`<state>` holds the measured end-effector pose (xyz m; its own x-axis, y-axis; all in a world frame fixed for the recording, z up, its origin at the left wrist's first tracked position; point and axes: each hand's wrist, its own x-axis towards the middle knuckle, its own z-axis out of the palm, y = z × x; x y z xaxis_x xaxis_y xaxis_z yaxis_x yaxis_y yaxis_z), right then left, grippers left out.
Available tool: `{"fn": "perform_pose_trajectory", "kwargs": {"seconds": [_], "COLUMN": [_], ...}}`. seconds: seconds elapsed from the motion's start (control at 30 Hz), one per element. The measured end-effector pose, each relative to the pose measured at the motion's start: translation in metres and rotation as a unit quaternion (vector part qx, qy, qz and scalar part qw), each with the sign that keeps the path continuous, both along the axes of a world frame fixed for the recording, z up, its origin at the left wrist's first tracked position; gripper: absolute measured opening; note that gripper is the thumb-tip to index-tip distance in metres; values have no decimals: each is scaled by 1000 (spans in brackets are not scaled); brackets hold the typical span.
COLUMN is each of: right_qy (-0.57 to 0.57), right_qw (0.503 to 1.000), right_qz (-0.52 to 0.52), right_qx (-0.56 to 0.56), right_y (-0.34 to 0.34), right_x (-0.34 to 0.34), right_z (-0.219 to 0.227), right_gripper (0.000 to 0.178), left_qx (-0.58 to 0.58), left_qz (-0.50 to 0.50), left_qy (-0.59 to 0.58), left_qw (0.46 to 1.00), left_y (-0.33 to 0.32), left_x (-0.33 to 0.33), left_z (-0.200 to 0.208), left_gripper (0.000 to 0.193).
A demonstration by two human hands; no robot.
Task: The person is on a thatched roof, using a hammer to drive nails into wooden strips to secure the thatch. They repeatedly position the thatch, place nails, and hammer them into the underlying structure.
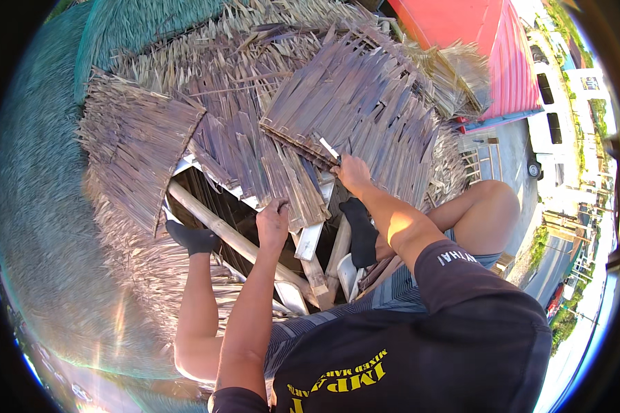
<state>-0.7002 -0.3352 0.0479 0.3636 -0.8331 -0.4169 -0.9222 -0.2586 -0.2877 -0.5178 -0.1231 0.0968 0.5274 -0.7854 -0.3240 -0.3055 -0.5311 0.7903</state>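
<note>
Step in hand: From where I stand, this looks like work on the thatch beside a gap (235,221) in the roof, probably cutting or freeing ties; whether panels are coming off or going on, I cannot tell.
Right hand: The right hand (353,174) is curled closed around the dark end of a slim pale tool (329,147), at the lower edge of the upper thatch panel (344,96).
Left hand: The left hand (273,219) has its fingers bent in and nearly together, just beside the ragged thatch strips (291,196) at the gap's edge; whether it pinches anything, I cannot tell.
Thatch panels: The upper one lies tilted over the roof, ahead of the right hand; the left thatch panel (141,141) lies across the gap's left side.
Footing: One dark-socked foot is by the bamboo pole (213,224), the other beside the white board (310,241).
Next move: I'd judge it calls for steadying the panel edge with the left hand while the tool works, weight kept on the framing.
Hard to make out: The tool's grip is covered by fingers, the panel's underside is hidden, and the gap's depth is lost in shadow.
</note>
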Motion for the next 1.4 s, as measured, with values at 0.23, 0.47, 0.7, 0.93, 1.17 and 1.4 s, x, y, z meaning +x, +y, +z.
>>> {"fn": "perform_pose_trajectory", "kwargs": {"seconds": [0.23, 0.47, 0.7, 0.93, 1.17, 1.4], "right_qy": [22, -33, -300, -638, -601, -314], "right_qw": [999, 983, 938, 765, 699, 880], "right_qz": [20, 118, 22, -88, -242, -163], "right_qx": [-18, -136, -170, 22, 304, 318], "right_y": [2, -31, -38, 30, 110, 122], "right_x": [1, 39, 192, 313, 400, 356], "right_z": [-5, 107, 229, 224, 133, 23], "right_gripper": [29, 26, 41, 18, 31, 45], "left_qx": [-127, -92, -105, -263, -481, -358], "left_qz": [2, 32, -38, 242, 516, 621], "left_qy": [-19, 15, 589, 596, 409, 187], "left_qw": [992, 995, 800, 719, 579, 671], "left_y": [3, -13, -40, -7, 7, 99], "left_x": [7, -2, 2, 110, 239, 374], "left_z": [5, 7, 54, 96, 39, -125], "left_gripper": [14, 15, 11, 15, 9, 7]}}
